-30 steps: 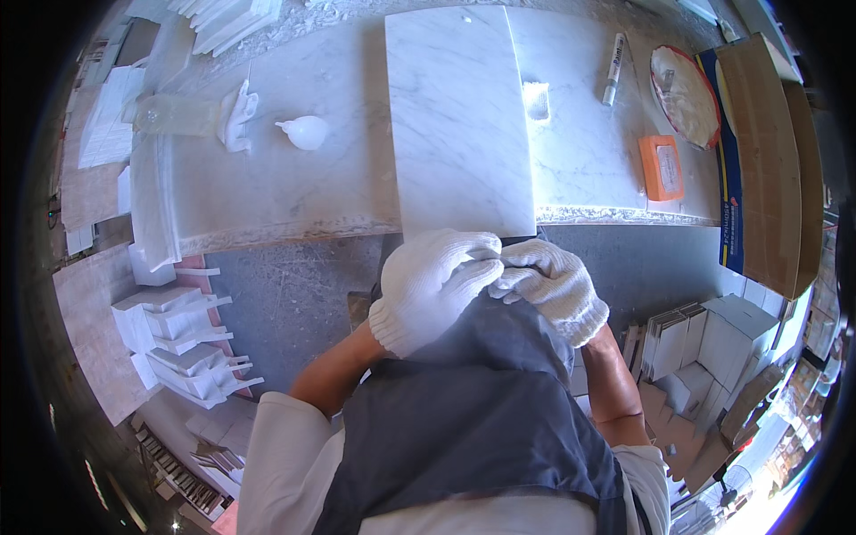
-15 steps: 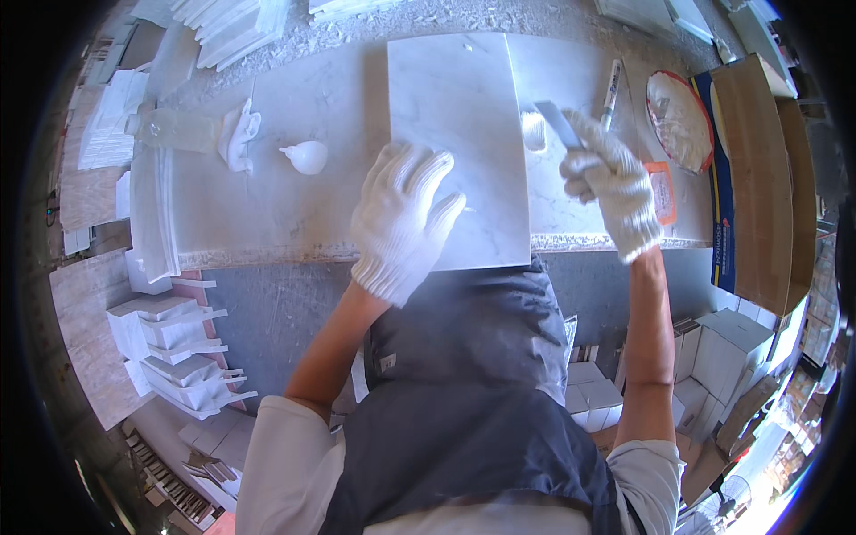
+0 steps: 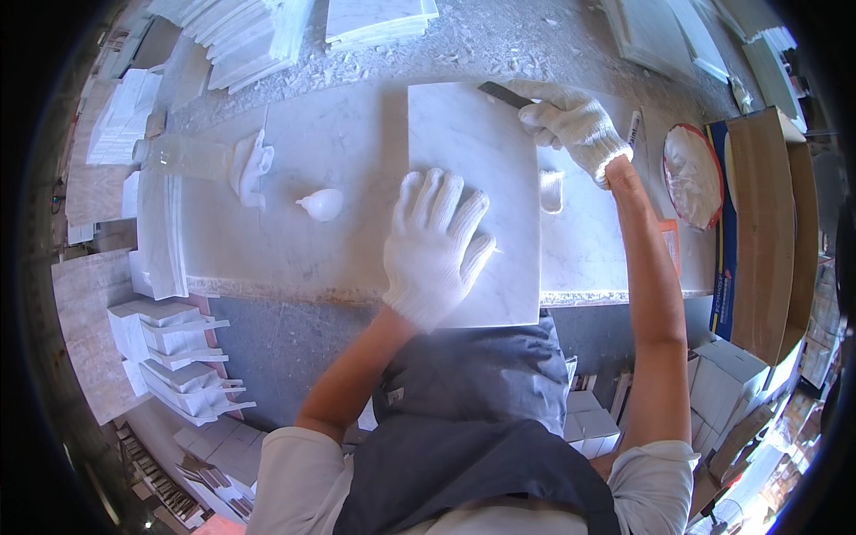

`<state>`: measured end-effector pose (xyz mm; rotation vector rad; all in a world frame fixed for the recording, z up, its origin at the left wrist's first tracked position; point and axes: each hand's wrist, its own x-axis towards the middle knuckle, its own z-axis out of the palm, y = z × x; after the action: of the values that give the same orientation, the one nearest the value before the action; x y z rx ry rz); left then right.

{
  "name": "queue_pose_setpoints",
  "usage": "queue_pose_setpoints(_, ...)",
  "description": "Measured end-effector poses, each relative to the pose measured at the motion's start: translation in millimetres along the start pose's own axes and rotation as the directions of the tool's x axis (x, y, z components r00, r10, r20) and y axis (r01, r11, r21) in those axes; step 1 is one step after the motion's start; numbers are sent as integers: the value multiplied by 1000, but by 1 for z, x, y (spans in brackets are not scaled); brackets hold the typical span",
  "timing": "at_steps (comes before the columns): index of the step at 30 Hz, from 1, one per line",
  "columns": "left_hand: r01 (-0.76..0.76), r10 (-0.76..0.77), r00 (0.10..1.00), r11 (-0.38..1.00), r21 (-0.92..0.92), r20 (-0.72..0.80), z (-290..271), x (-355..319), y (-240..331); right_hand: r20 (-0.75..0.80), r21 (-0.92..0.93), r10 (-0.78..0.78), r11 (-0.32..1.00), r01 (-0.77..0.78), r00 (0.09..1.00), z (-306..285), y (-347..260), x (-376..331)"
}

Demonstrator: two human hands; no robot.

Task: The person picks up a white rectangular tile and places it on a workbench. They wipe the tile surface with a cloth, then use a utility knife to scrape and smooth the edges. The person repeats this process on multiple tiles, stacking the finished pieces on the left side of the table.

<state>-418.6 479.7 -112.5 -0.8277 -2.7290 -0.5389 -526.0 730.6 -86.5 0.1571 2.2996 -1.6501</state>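
A white-gloved hand, my left hand (image 3: 437, 245), lies flat with spread fingers on a large white grey-veined marble tile (image 3: 510, 178). The tile rests on the bench, its near edge jutting past the bench front toward my apron. At the tile's far right corner, my right hand (image 3: 575, 125), also gloved, grips a flat grey metal strip (image 3: 506, 94), like a scraper or file. The strip's free end lies over the tile's far edge; whether it touches I cannot tell. A small white ribbed piece (image 3: 552, 192) sits right of the tile.
On the bench (image 3: 241, 259)'s left are a white squeeze bulb (image 3: 323, 205) and a clear spray bottle (image 3: 192, 159) lying down. To the right are a marker (image 3: 635, 129), a red-rimmed round container (image 3: 694, 176), an orange-edged card (image 3: 670, 239) and a cardboard box (image 3: 762, 232). Stacked tiles (image 3: 379, 22) stand beyond.
My right hand has swung away from me and leftward, bringing the metal strip to the tile's far edge. My left hand stays flat on the tile, slightly farther right; the whole view has shifted.
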Motion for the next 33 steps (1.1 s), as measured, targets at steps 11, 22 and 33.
queue_pose_setpoints(11,29,-27,999,997,-67,34,-6,3,-1,61,-144,-261,953,268,963,9,19,18)
queue_pose_setpoints(22,17,-16,998,1000,-17,62,-8,3,2,-138,-461,-226,876,139,964,23,6,20)
queue_pose_setpoints(33,-40,39,999,999,-19,-11,-13,2,6,-70,-194,0,981,-14,998,14,0,32)
